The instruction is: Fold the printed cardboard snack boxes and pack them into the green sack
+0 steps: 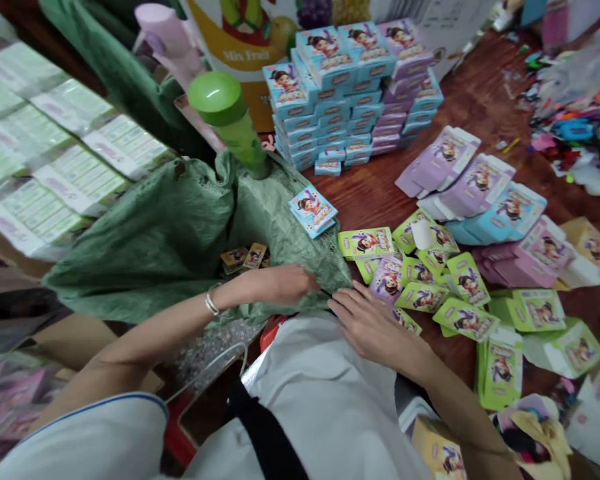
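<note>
My left hand [289, 284], with a bracelet at its wrist, is closed on the near edge of a green woven sack [145, 233]. Beside it, my right hand [363, 321] has its bent fingers on the same sack near the table edge, their tips partly hidden. Inside the sack's opening lie a few small yellow card packs [247, 256]. A blue card box [313, 208] rests on the sack's flap over the table. Just past my right hand, loose flat green boxes [420, 297] and a purple one [387, 277] are scattered.
Blue and purple boxes [330, 100] stand stacked at the back, beside a green-capped bottle [225, 110]. Bundles of flat cartons [515, 207] lie at the right, with small colourful trinkets [570, 127] beyond. Wrapped packs [75, 147] are piled at the left.
</note>
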The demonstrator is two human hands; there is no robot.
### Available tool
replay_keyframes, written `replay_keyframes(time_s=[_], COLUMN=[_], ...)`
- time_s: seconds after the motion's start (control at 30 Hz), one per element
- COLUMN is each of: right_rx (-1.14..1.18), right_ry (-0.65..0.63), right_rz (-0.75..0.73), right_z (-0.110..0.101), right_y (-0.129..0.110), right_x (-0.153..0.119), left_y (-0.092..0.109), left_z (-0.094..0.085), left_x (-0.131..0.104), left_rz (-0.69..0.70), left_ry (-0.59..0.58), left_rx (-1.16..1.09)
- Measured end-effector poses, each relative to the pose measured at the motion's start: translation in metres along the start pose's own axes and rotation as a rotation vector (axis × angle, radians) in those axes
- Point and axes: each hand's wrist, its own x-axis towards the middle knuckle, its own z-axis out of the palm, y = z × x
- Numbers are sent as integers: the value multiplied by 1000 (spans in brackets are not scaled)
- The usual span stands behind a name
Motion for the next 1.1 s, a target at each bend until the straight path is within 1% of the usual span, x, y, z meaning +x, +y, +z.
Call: replay_keyframes(time_s=[0.03,0.07,0.1,0.13,0.17,0.2,0.23,0.27,0.3,0.33,0.37,0.4,0.43,0.5,0.57,0.6,0.7,0.73,0.77,0.8,0.83,0.9,0.97,1.0,1.07,1.1], right_rx=[60,119,175,232,291,353,417,475,512,513,472,403,325,201,159,166,262,303,331,332,302,179,75,68,146,223], right_ry=[80,176,284,393,495,579,640,672,674,656,626,586,545,480,432,403,298,280,289,331,404,605,779,836,967,1075], right_rz=[43,136,275,450,641,829,987,1099,1155,1155,1120,1069,1021,972,961,950,934,948,975,1010,1042,1081,1081,1084,1149,1216], right_z=[-11,-21,-26,-28,-24,-16,-3,13,30,48,65,80,93,108,110,107,87,79,71,65,59,55,59,63,76,84], right_y=[3,7,10,14,15,15,14,11,9,6,5,4,4,6,7,7,-1,-4,-6,-6,-4,9,31,41,55,57], right_x=[-12,-29,-48,-69,-91,-110,-126,-137,-143,-143,-140,-133,-126,-115,-119,-128,-174,-191,-205,-216,-223,-224,-212,-204,-186,-176], left_y=[5,9,13,14,13,10,6,0,-6,-12,-16,-19,-21,-22,-21,-20,-10,-3,5,16,28,57,87,100,121,128], left_z=[-15,-28,-39,-47,-52,-53,-51,-48,-43,-38,-33,-29,-26,-24,-28,-31,-40,-41,-41,-40,-37,-28,-18,-14,-7,-5], left_x=[6,14,24,36,49,64,79,94,107,119,129,136,141,145,142,139,129,126,126,127,131,147,172,186,215,228], left_rz=[73,119,145,139,122,96,60,22,-9,-30,-38,-44,-57,-109,-184,-219,-282,-270,-234,-185,-130,-27,64,102,141,138], left_ry=[-28,-4,55,149,227,268,260,207,124,37,-37,-82,-96,-55,43,110,287,316,328,326,315,295,278,277,231,217], left_rx=[-38,-73,-98,-104,-91,-70,-45,-21,-2,15,31,48,66,78,44,12,-168,-259,-350,-430,-488,-526,-504,-478,-395,-340])
